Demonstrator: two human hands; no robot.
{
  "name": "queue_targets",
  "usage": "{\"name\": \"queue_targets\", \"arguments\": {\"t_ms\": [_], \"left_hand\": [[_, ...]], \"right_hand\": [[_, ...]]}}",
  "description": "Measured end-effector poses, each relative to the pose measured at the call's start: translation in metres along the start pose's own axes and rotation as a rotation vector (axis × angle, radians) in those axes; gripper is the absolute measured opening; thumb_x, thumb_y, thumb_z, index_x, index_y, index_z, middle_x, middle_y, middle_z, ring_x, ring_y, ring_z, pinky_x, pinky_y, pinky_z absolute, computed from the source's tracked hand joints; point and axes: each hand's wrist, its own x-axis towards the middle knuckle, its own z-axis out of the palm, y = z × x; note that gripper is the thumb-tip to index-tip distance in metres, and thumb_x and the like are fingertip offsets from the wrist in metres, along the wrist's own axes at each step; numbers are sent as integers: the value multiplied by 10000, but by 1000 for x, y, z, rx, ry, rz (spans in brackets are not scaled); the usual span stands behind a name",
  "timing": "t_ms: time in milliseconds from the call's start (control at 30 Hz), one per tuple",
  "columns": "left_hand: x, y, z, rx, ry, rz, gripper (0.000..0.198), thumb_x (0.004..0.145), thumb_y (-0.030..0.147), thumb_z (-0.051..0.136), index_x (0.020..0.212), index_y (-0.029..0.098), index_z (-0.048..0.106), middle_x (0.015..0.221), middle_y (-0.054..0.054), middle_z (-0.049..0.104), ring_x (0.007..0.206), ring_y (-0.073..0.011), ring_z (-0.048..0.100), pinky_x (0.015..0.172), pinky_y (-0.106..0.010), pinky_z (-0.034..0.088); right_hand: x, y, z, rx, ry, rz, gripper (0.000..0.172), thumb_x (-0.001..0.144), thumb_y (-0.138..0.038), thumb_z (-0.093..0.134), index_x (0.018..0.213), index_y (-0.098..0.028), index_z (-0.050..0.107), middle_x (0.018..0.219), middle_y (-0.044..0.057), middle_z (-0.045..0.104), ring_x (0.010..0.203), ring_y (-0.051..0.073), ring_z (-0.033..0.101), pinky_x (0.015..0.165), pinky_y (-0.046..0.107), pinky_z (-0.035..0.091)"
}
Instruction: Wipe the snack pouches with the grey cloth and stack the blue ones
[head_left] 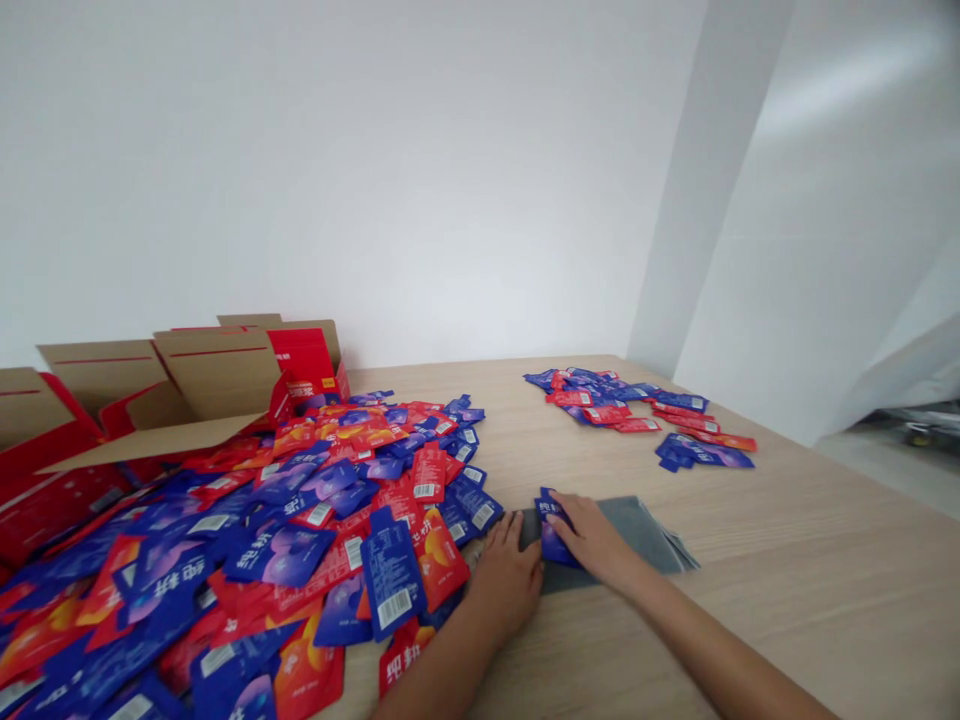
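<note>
Head view: at lower centre, the right hand (589,533) has thumb and fingers on a blue printed pouch (553,549) atop grey layered sheets (641,535); whether they clamp it cannot be determined. Left hand (504,570) lies palm down alongside, grip indeterminable. Red-and-blue pouch heap (281,555) occupies lower left.

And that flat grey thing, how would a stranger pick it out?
On the wooden table, start at the big packet heap and move right to the right hand. The flat grey stack lies beneath it and a blue packet. Unlike its bright red and blue neighbours, it's dull grey, with layered edges showing.
</note>
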Motion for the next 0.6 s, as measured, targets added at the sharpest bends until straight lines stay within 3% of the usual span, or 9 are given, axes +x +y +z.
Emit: {"name": "queue_targets", "arguments": {"t_ms": [133, 267, 400, 600], "left_hand": [[0, -1, 0, -15, -16, -1, 350, 861, 232, 417, 1172, 261, 577, 1402, -65, 386, 1309, -249, 288, 1062, -439, 250], [3, -2, 2, -52, -26, -23, 423, 837, 190, 419, 1237, 268, 530, 1397, -55, 394, 1300, -241, 306, 1063, -422, 258], [4, -1, 4, -18, -28, -32, 447, 855, 179, 364, 1288, 186, 477, 1402, -80, 386, 1309, -227, 289, 1071, -402, 257], [4, 1, 3, 36, -46, -43, 486, 882, 214, 316, 1341, 67, 376, 1413, -109, 359, 1313, -223, 280, 1084, -371, 243]], "right_hand": [[-8, -19, 17, -82, -16, -37, 434, 900, -271, 291, 1276, -189, 493, 1344, 101, 470, 1240, 231, 413, 982, 431, 364], [-13, -7, 14, -153, -27, -39, 454, 889, -249, 314, 1310, -150, 455, 1402, 114, 387, 1298, 241, 334, 1021, 442, 329], [-15, 3, 16, -173, -9, -9, 473, 895, -267, 310, 1320, -100, 434, 1411, 154, 353, 1314, 249, 300, 1038, 447, 315], [-22, -10, 23, -137, -32, -185, 472, 922, -292, 270, 1359, -152, 379, 1435, 114, 318, 1329, 210, 266, 1052, 429, 299]]}}
